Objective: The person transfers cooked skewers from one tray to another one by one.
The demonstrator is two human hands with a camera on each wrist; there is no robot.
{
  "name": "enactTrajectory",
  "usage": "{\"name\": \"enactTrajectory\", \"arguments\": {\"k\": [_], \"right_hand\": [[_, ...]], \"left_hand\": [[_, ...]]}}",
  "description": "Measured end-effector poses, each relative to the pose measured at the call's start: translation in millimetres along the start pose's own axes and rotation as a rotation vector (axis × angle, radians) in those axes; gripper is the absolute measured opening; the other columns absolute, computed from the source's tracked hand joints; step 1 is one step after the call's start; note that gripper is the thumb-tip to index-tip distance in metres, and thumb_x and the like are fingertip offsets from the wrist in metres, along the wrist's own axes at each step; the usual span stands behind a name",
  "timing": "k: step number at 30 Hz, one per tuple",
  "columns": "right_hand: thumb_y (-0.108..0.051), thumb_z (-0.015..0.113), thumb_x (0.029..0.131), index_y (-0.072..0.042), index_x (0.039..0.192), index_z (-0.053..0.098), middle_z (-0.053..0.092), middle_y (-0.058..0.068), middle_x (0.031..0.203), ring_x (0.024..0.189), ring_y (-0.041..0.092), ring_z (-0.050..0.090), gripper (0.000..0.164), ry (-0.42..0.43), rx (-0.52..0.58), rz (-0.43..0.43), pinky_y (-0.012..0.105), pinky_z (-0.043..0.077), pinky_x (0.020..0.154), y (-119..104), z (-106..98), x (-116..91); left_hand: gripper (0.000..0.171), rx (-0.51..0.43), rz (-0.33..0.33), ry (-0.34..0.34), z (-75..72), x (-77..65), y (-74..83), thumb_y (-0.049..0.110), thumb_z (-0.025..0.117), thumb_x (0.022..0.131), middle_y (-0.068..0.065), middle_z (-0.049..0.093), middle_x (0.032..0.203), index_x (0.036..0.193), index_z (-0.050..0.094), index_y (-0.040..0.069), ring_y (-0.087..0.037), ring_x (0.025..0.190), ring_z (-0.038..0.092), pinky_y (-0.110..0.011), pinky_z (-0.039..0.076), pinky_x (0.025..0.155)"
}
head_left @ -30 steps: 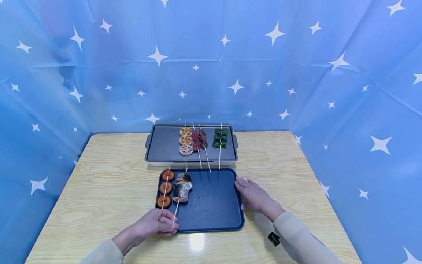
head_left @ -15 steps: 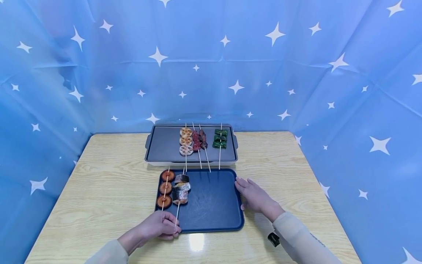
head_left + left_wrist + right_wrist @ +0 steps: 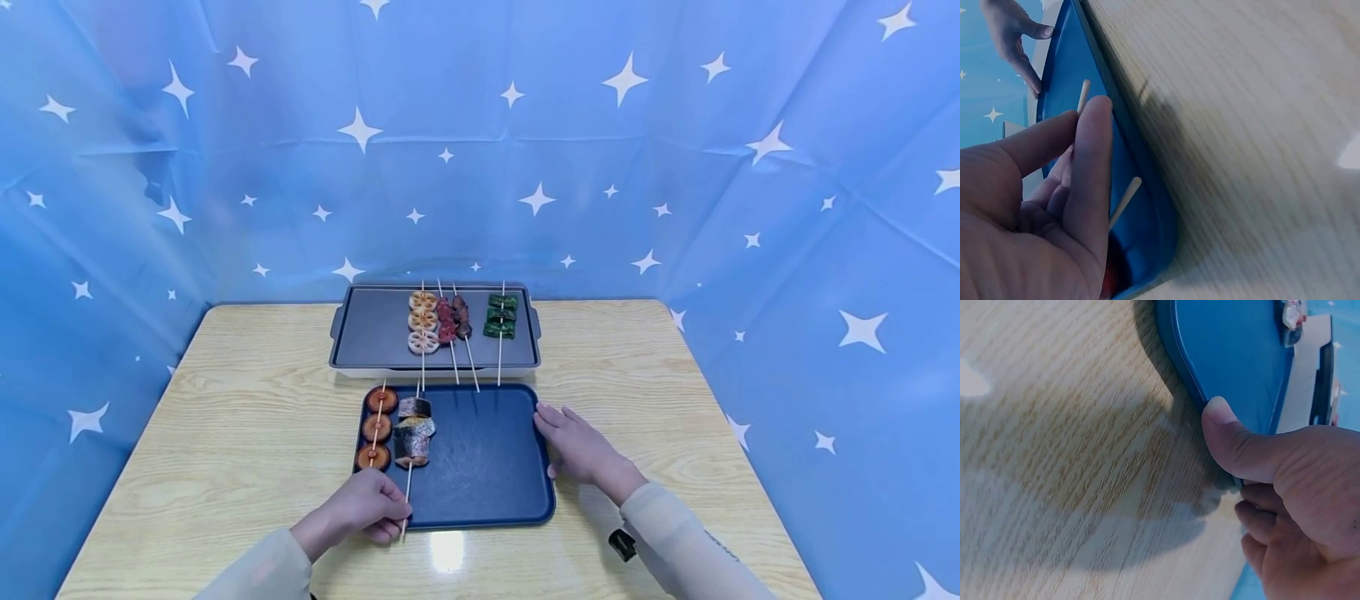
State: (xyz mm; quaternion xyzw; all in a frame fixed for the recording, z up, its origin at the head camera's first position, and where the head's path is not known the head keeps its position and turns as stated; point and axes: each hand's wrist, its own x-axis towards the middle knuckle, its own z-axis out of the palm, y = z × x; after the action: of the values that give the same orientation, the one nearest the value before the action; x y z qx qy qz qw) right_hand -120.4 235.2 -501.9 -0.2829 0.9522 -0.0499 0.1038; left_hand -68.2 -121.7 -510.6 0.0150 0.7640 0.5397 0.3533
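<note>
In the head view my left hand (image 3: 367, 507) is at the front left corner of a dark blue tray (image 3: 487, 467). Between thumb and finger it pinches the bare stick of a fish skewer (image 3: 412, 442), whose silvery-skinned pieces lie over the tray's left part. The stick's end sticks out past the fingertips (image 3: 1096, 115) in the left wrist view. Left of the fish is a mushroom skewer (image 3: 377, 427), its lower stick partly hidden by the hand. My right hand (image 3: 581, 450) touches the tray's right edge with thumb and fingers spread apart; its thumb (image 3: 1225, 428) lies against the rim.
Behind the tray stands a grey griddle (image 3: 375, 333) bearing a lotus root skewer (image 3: 423, 320), two meat skewers (image 3: 447, 318) and a green vegetable skewer (image 3: 500, 315). Several sticks overhang its front edge. A wooden table (image 3: 255, 417) carries everything, before a blue starry curtain (image 3: 480, 167).
The fish skewer has swung upright beside the mushrooms, its top end shifting left and its stick's lower end right. My left hand has shifted its grip higher on the stick. The right hand stays put.
</note>
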Motion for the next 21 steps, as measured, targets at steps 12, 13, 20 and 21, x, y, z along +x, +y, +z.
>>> {"name": "enactTrajectory", "arguments": {"k": [12,13,20,21], "right_hand": [[-0.015,0.082,0.072,0.012,0.137,0.047,0.04,0.028,0.149,0.139,0.039,0.04,0.078,-0.001,-0.006,-0.002,0.055,0.032,0.117,-0.9,-2.6,-0.2],[-0.015,0.082,0.072,0.012,0.137,0.047,0.04,0.028,0.149,0.139,0.039,0.04,0.078,-0.001,-0.006,-0.002,0.055,0.032,0.117,-0.9,-2.8,-0.2],[-0.015,0.082,0.072,0.012,0.137,0.047,0.041,0.028,0.149,0.139,0.04,0.04,0.078,-0.002,-0.005,-0.004,0.055,0.032,0.117,-1.6,-2.9,-0.7],[-0.015,0.081,0.072,0.012,0.137,0.047,0.041,0.028,0.149,0.139,0.04,0.04,0.078,-0.003,-0.003,-0.003,0.055,0.032,0.117,-1.5,-2.7,-0.7]], "left_hand": [[0.011,0.112,-0.047,0.045,2.5,2.9,10.1,0.005,0.069,0.086,-0.003,0.065,0.062,0.079,0.071,-0.004,-0.007,0.051,0.059,-0.027,0.059,0.05],[0.012,0.11,-0.047,0.044,2.2,3.2,10.1,0.005,0.069,0.086,-0.004,0.066,0.062,0.079,0.071,-0.005,-0.007,0.051,0.059,-0.026,0.059,0.05],[0.015,0.106,-0.055,0.039,-3.8,3.9,12.3,0.008,0.066,0.089,-0.008,0.07,0.069,0.083,0.071,-0.005,-0.007,0.05,0.059,-0.028,0.06,0.051],[0.015,0.107,-0.058,0.037,-5.1,4.0,13.1,0.008,0.066,0.089,-0.008,0.07,0.069,0.083,0.071,-0.005,-0.007,0.05,0.059,-0.028,0.06,0.051]]}}
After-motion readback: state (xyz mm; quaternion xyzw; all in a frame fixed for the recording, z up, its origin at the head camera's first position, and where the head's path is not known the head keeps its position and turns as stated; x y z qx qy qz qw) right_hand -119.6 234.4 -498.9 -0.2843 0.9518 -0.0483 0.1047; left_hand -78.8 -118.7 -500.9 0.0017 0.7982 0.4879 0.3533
